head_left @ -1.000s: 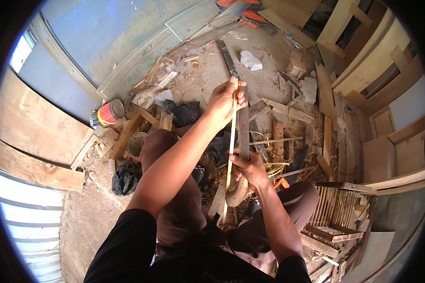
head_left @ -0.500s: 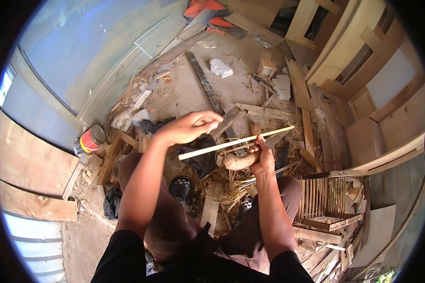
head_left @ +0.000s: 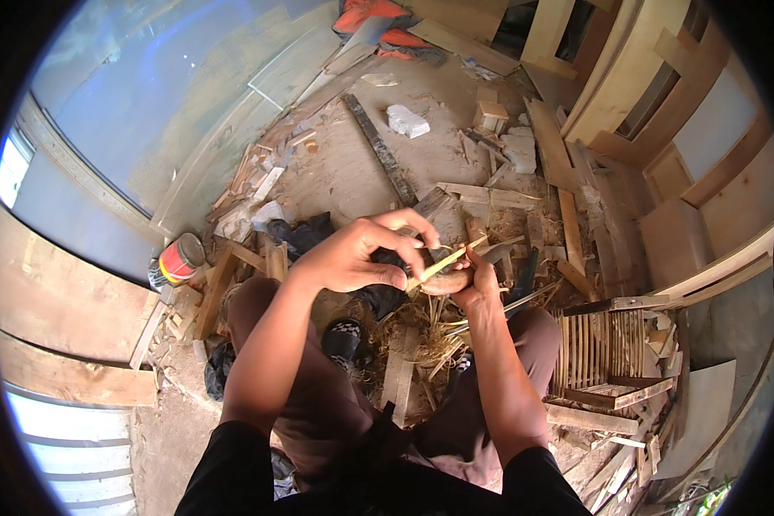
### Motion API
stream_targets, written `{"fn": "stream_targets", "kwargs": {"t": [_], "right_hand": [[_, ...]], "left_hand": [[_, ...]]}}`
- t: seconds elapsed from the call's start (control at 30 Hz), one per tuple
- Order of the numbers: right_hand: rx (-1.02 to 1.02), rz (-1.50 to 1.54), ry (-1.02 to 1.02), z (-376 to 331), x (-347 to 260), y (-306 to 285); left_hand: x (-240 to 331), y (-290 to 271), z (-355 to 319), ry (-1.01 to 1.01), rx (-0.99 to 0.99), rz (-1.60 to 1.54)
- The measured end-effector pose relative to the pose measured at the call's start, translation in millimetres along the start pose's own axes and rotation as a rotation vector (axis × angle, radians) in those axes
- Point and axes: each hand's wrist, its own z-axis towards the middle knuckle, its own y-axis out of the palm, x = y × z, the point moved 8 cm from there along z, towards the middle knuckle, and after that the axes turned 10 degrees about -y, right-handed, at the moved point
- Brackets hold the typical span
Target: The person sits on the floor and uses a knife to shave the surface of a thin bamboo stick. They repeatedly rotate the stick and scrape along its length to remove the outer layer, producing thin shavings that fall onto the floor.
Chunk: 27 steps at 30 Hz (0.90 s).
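My right hand (head_left: 477,286) is closed round a thick, rounded wooden handle (head_left: 447,283) of what looks like a knife; its blade is mostly hidden. The same hand also steadies a thin, pale wooden strip (head_left: 450,261) across the handle. At the strip's near end, my left hand (head_left: 361,254) has thumb and forefinger curled in against it, while another finger stays lifted. Below both hands, a heap of shavings (head_left: 417,344) covers the ground between my feet.
A slatted wooden frame (head_left: 598,348) stands beside my right knee. To the left is a red and yellow can (head_left: 181,258) near wood offcuts. A dark beam (head_left: 378,146) and a white block (head_left: 407,121) lie ahead. Boards and panels (head_left: 654,129) lean at the right.
My left hand has moved right and come down onto the strip's near end, its fingers curling in. The strip now looks shorter and more steeply angled. The view has shifted slightly.
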Motion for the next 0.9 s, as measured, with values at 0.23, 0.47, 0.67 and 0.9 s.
{"fn": "stream_targets", "kwargs": {"t": [0.23, 0.47, 0.67, 0.9], "right_hand": [[-0.016, 0.01, 0.07, 16, 11, -11], [0.294, -0.243, -0.146, 6, -1, -55], [0.178, -0.183, -0.222, 10, -53, -67], [0.245, -0.28, -0.061, -26, -49, -84]], "left_hand": [[-4, 24, 6, 0.138, 0.07, -0.168], [0, -56, -60, 0.383, 0.801, -0.686], [-37, 3, -108, 0.114, 0.856, -0.647], [-88, 58, -120, -0.006, 0.958, -0.673]]}}
